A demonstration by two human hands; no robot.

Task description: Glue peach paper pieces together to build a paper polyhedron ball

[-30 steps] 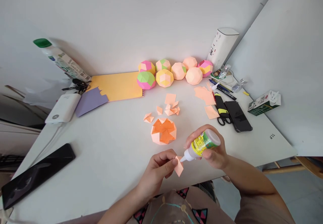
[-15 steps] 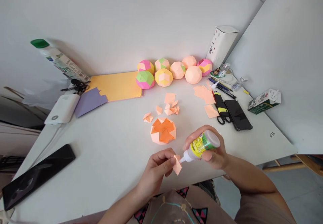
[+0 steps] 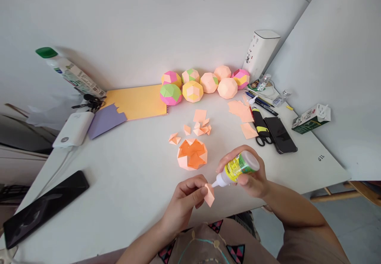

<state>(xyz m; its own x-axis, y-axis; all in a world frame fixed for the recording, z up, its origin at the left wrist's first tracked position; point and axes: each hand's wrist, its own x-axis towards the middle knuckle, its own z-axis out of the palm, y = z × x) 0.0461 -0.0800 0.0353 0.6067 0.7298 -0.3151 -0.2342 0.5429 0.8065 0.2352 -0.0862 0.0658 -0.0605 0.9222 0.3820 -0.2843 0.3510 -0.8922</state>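
Note:
Pinched between thumb and fingers of my left hand [image 3: 188, 197] is a small folded peach paper piece [image 3: 210, 196]. My right hand [image 3: 252, 176] is wrapped around a glue bottle [image 3: 237, 168] with a yellow and green label, tilted nozzle-down. Its white tip meets the upper edge of the paper piece. Beyond my hands stands an open-topped peach paper ball [image 3: 183, 162], its orange inside showing. Small folded paper pieces [image 3: 202, 129] and a flat peach square [image 3: 199, 115] lie behind it.
Finished paper balls [image 3: 193, 91] line the wall. To the right lie scissors [image 3: 263, 139], a cutter [image 3: 260, 123], a phone [image 3: 281, 135] and a milk carton [image 3: 311, 118]. On the left are a power bank [image 3: 73, 129], purple paper [image 3: 107, 121] and a black phone [image 3: 46, 208].
The glue nozzle has moved slightly up along the paper piece's edge, toward its top. My left hand holds the piece in nearly the same place.

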